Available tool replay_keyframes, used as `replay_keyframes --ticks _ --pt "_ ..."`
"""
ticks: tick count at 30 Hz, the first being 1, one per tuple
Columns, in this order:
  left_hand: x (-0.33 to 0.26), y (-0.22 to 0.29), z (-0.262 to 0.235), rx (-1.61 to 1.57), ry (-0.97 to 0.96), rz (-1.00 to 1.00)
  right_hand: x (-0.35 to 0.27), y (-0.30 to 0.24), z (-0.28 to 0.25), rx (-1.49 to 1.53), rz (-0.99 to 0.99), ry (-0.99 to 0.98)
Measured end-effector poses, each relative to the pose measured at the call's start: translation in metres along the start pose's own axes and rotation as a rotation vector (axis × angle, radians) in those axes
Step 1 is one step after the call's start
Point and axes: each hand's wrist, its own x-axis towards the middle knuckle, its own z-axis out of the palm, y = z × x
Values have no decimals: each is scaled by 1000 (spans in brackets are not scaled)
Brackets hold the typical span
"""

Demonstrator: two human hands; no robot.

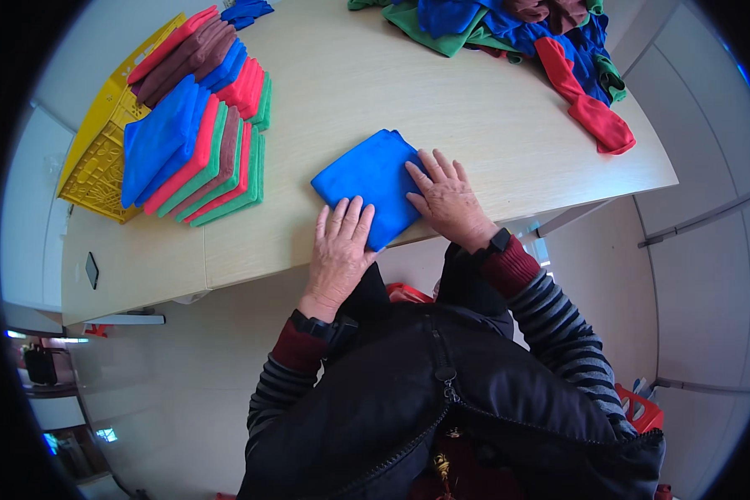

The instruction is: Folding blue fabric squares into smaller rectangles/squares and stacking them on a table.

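Observation:
A blue towel [370, 179], folded into a flat rectangle, lies near the table's front edge. My left hand [340, 250] rests on its near left part, fingers stretched out flat. On its right side lies my right hand [448, 193], fingers spread over the cloth's edge. Neither hand grips the cloth. To the left stands a stack of folded towels [212, 167] in blue, red, green and brown. Behind it a second folded pile [242, 83] leans toward the basket.
A yellow plastic basket [100, 167] stands at the table's left end. Loose, crumpled cloths [517, 37] are heaped at the far right, a red one [596, 121] trailing toward me. A small dark flat object [92, 271] lies near the left edge of the table [325, 83].

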Motion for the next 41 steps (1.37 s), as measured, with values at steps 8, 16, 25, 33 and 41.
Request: replay_keyframes --ticks 8,16,25,33,41 --pt "49 57 -11 -179 -205 -20 -3 -11 -6 200 90 -86" --pt "62 2 7 -427 137 -64 -1 -21 -5 94 104 63" --pt "77 -19 47 -126 -28 -30 4 -25 23 68 92 39" --pt "76 -15 46 -141 7 -65 3 -23 18 36 79 59" --pt "71 -16 43 -130 -70 -109 25 1 13 97 125 30"
